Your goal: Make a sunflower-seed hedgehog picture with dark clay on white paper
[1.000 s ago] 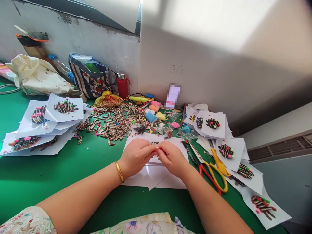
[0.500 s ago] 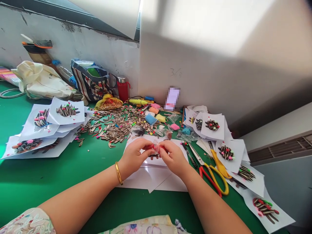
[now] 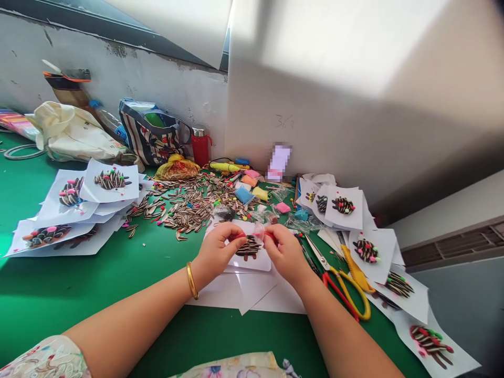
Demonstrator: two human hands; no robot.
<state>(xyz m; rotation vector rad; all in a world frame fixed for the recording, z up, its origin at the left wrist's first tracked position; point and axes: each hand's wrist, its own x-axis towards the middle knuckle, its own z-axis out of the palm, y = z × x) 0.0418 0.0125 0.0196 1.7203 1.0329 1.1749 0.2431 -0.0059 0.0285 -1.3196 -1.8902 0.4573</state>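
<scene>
My left hand (image 3: 221, 251) is closed, thumb and forefinger pinching a small bit of red modelling clay (image 3: 239, 235). Opposite it, my right hand (image 3: 286, 256) grips a clear plastic wrapper (image 3: 259, 230) with red clay showing at its edge. Below the fingers lies a white paper card (image 3: 262, 264) bearing a hedgehog-like figure (image 3: 248, 248) made of striped sunflower seeds with brown feet. More white sheets (image 3: 220, 291) lie under the card. The fingers partly cover the figure and the wrapper.
Loose sunflower seeds (image 3: 192, 202) spread behind my hands, beside coloured clay packets (image 3: 244, 195). Scissors (image 3: 346, 291) and a yellow cutter (image 3: 356, 270) lie to the right. Finished seed cards are stacked left (image 3: 112, 191) and right (image 3: 346, 210). A red flask (image 3: 200, 149) stands behind.
My hands have moved apart, the right one shifting right with the wrapper. A red bit now shows separately in the left fingers, and more of the seed figure is visible.
</scene>
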